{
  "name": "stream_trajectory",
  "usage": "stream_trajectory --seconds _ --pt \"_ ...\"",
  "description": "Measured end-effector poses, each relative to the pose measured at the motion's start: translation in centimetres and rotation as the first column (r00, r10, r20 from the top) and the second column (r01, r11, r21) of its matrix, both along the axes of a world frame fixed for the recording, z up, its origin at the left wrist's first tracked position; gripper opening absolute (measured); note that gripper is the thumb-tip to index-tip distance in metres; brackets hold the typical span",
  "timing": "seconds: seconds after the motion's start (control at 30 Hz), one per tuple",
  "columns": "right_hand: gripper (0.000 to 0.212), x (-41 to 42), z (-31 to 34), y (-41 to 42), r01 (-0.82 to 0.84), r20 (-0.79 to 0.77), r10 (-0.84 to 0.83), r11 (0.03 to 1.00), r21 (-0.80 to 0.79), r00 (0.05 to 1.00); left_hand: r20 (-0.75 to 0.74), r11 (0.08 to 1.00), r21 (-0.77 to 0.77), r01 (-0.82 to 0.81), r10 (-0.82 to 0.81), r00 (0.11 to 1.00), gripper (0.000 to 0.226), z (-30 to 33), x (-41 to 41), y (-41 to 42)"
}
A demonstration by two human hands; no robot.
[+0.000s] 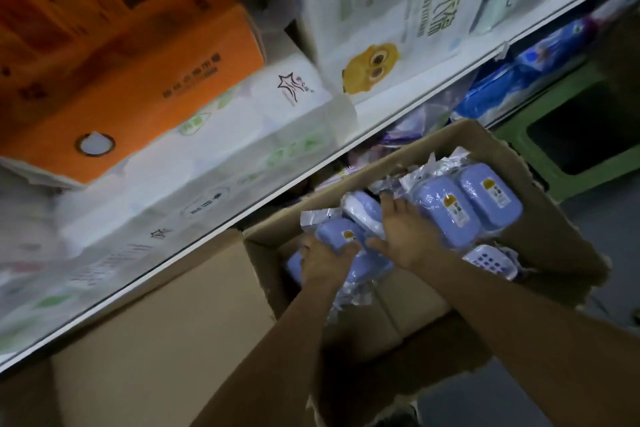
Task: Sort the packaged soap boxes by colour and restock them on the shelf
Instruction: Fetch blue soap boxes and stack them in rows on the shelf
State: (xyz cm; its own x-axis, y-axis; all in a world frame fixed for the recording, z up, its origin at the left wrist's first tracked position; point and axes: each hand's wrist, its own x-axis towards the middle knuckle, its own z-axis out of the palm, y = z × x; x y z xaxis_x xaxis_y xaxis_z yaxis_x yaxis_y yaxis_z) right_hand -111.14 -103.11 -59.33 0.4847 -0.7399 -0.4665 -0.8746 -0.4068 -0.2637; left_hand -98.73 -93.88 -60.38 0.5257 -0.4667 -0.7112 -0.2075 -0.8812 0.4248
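My left hand (323, 262) grips a lavender plastic-wrapped soap box (341, 236) in the open brown cardboard carton (540, 218) at centre frame; my right hand (403, 236), fingers spread, rests flat on neighbouring packs below the white shelf edge (398, 114).

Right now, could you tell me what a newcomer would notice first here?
Probably both hands in the open cardboard carton at lower centre: the left hand grips a lilac soap box, the right hand spreads over others. Then the big orange pack on the shelf, upper left.
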Motion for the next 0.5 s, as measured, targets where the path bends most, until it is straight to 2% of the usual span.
stream_trajectory --seconds 0.07,0.13,0.17,0.23,0.3,0.37,0.43,0.5 --pt "0.072 0.6 -1.2 -0.1 -0.033 -0.081 0.029 0.999 -0.041 0.996 0.103 0.995 0.068 0.079 -0.086 0.991 0.104 -1.1 -0.3 -0.7" --pt "0.057 0.8 -1.5 -0.2 -0.055 -0.121 0.046 0.996 -0.074 0.992 0.097 0.985 0.139 0.106 -0.12 0.988 0.104 -1.5 0.0 -0.9" --pt "0.054 0.9 -1.3 -0.1 -0.045 -0.112 0.037 0.996 -0.073 0.993 0.057 0.984 0.165 0.069 -0.08 0.995 0.106 -1.8 0.2 -0.8" --pt "0.054 0.8 -0.4 0.2 -0.017 -0.072 0.014 0.999 -0.051 0.997 -0.066 0.981 0.174 -0.091 0.103 0.992 0.11 -1.7 0.5 -0.1" --pt "0.059 0.5 1.0 0.7 0.023 0.015 -0.023 1.0 -0.014 1.0 -0.196 0.941 0.135 -0.31 0.332 0.923 0.102 -0.7 0.1 1.0" --pt "0.066 -0.1 2.5 1.2 0.103 0.118 -0.116 0.988 0.112 0.986 -0.271 0.89 0.099 -0.445 0.455 0.848 0.098 0.5 -0.6 2.3" --pt "0.062 -1.0 4.2 1.5 0.162 0.222 -0.232 0.943 0.291 0.947 -0.31 0.863 0.033 -0.504 0.489 0.816 0.093 2.2 -0.7 3.8" --pt "0.051 -1.7 6.5 1.5 0.204 0.26 -0.37 0.842 0.499 0.892 -0.365 0.808 -0.024 -0.588 0.541 0.758 0.061 5.0 -0.3 5.2"
